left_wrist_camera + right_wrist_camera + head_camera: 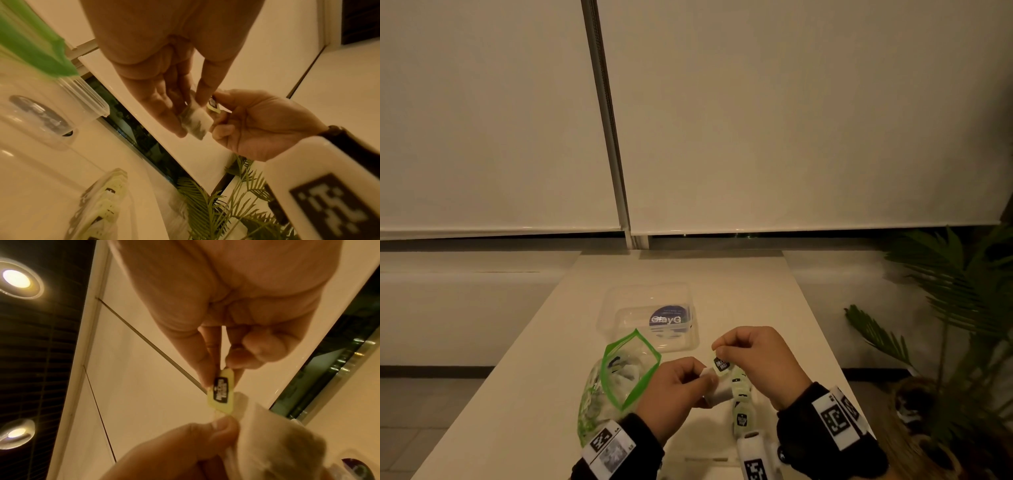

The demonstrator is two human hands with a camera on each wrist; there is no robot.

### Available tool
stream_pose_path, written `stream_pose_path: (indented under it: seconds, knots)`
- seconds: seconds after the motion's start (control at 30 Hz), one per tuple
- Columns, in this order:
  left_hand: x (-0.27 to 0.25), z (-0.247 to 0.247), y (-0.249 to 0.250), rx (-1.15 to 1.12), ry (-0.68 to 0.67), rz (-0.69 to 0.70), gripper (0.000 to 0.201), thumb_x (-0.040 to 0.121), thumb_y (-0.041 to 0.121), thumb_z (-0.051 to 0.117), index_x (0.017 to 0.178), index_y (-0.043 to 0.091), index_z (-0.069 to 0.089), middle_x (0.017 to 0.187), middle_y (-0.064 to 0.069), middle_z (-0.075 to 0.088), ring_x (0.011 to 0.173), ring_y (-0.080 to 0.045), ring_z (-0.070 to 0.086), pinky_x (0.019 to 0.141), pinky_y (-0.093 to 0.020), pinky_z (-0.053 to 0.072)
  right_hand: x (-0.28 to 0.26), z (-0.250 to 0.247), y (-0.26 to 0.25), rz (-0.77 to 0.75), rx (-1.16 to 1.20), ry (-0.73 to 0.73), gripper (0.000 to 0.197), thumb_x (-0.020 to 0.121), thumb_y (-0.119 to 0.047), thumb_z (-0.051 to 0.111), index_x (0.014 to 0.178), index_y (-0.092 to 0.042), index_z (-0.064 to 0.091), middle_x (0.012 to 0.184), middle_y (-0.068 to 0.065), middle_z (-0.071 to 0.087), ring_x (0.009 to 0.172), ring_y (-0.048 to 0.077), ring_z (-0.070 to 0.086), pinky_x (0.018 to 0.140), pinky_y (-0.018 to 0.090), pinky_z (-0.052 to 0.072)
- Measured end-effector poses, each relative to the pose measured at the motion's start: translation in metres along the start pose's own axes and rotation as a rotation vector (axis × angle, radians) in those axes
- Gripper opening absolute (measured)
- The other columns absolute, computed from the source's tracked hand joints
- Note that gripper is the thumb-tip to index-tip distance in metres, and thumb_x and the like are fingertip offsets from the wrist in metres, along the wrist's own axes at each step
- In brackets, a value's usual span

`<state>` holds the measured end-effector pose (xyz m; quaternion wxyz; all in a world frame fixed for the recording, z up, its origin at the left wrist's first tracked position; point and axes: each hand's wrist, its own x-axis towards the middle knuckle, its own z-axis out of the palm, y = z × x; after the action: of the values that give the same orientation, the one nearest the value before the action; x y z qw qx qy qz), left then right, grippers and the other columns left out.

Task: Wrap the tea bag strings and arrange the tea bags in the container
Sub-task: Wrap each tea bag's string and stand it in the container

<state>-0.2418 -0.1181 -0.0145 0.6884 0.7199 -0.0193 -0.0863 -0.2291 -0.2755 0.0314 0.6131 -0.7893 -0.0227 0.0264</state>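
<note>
Left hand (671, 390) pinches white paper tea bag (717, 390); right hand (756, 359) pinches its pale green tag (721, 365); string-wrapping step; next, likely tuck tag, move to clear plastic container (619, 301)

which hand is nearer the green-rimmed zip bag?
Left. The left hand sits just right of the zip bag, holding the tea bag; the right hand is farther right, pinching the tag.

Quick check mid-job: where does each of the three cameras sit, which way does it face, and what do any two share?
Head: worn high, facing forward and down at the table; shows left hand, right hand, both sleeves.
Left wrist: looks along the left hand to the tea bag; the right hand is opposite.
Right wrist: tilted upward along the right hand to the tag, with ceiling lights behind.
Shared: all three show the tea bag.
</note>
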Motion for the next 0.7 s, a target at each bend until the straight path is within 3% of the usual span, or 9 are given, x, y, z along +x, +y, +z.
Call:
stream_pose_path:
  seconds: [0.1,0.2,0.4,0.47,0.7]
  knots:
    - [0.001,0.000,0.000,-0.051,0.018,-0.034,0.022,0.086,-0.006,0.062,0.067,0.004,0.066,0.069,-0.015,0.063,0.061,-0.020,0.061,0.061,-0.031,0.055,-0.003,0.001,0.003,-0.023,-0.076,0.015,0.014,0.082,-0.006,0.069,0.078,-0.016,0.078,0.070,-0.001,0.071,0.059,0.001,0.059,0.059,0.020,0.048]
    - [0.001,0.000,0.000,-0.080,0.009,-0.056,0.019,0.087,-0.005,0.062,0.070,0.002,0.068,0.070,-0.016,0.064,0.062,-0.021,0.061,0.061,-0.031,0.054,-0.006,0.001,0.006,-0.030,-0.126,0.015,0.018,0.083,-0.007,0.068,0.076,-0.020,0.077,0.072,-0.001,0.071,0.056,0.004,0.056,0.054,0.021,0.045]
    - [-0.001,-0.002,-0.006,-0.106,-0.022,-0.067,0.012,0.087,-0.006,0.060,0.085,-0.017,0.065,0.073,-0.020,0.063,0.064,-0.024,0.061,0.063,-0.031,0.054,-0.009,-0.002,0.009,-0.099,-0.351,-0.014,0.023,0.086,-0.012,0.067,0.078,-0.032,0.074,0.079,-0.010,0.065,0.072,0.003,0.060,0.065,0.014,0.043]
    - [-0.002,-0.002,-0.006,-0.137,-0.021,-0.074,0.012,0.087,-0.006,0.059,0.084,-0.017,0.065,0.073,-0.020,0.063,0.064,-0.025,0.062,0.063,-0.031,0.054,-0.010,-0.004,0.010,-0.112,-0.414,-0.012,0.017,0.086,-0.014,0.067,0.084,-0.029,0.076,0.079,-0.011,0.064,0.075,0.001,0.059,0.065,0.009,0.039]
    - [-0.004,0.001,-0.002,-0.168,-0.047,-0.110,0.020,0.088,-0.011,0.051,0.083,-0.010,0.071,0.073,-0.020,0.067,0.065,-0.024,0.063,0.062,-0.031,0.055,-0.008,-0.006,0.012,-0.198,-0.563,-0.032,0.017,0.089,-0.019,0.065,0.098,-0.027,0.076,0.085,-0.015,0.060,0.080,-0.002,0.055,0.073,0.008,0.039]
